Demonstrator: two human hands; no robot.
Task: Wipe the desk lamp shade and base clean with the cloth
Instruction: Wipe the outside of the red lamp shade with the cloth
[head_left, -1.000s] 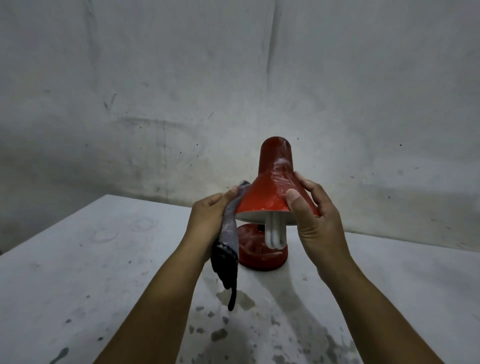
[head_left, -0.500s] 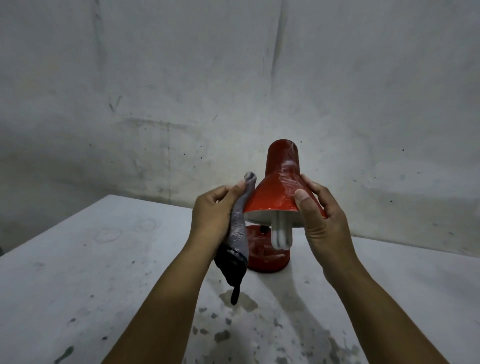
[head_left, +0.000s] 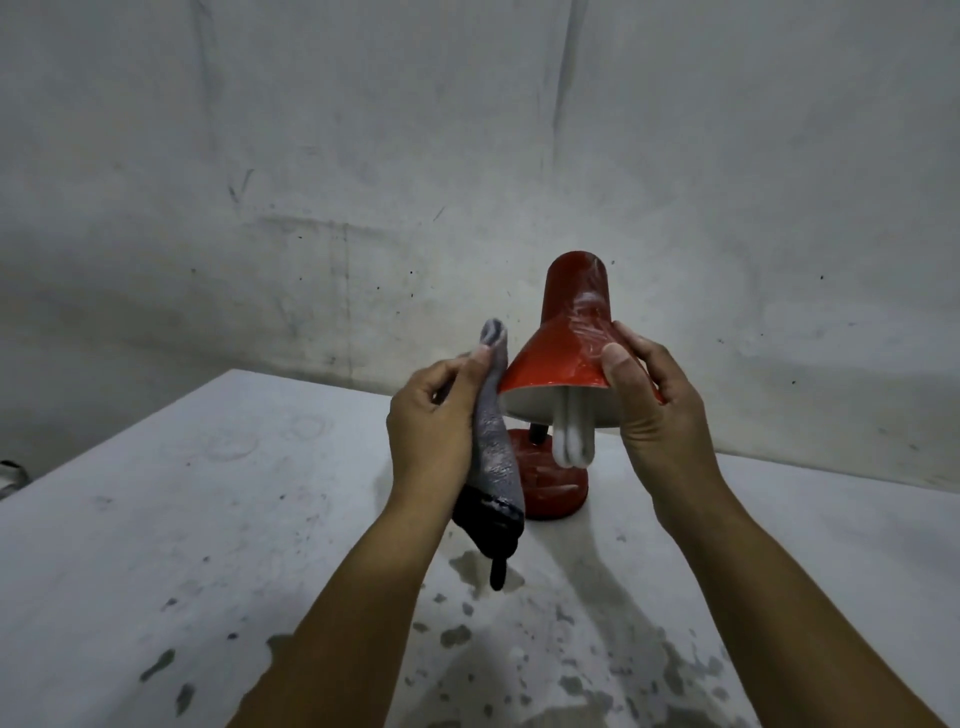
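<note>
A red desk lamp stands on the white table (head_left: 156, 519). Its cone shade (head_left: 558, 348) tilts toward me, with a white bulb (head_left: 571, 441) hanging out of it. The round red base (head_left: 550, 483) sits below, partly hidden by the cloth. My right hand (head_left: 649, 400) grips the shade's right rim, thumb on the outside. My left hand (head_left: 436, 421) holds a grey and black cloth (head_left: 493, 457) just left of the shade's rim, its grey tip sticking up above my thumb and its dark end hanging down.
A stained white wall rises close behind the table. Dark wet blotches (head_left: 571, 649) mark the tabletop in front of the lamp. The table's far left edge runs diagonally, with a small pale object (head_left: 10, 475) beyond it.
My left hand has lifted the cloth higher along the shade's left side, so its grey tip now stands above my thumb. My right hand keeps its hold on the shade.
</note>
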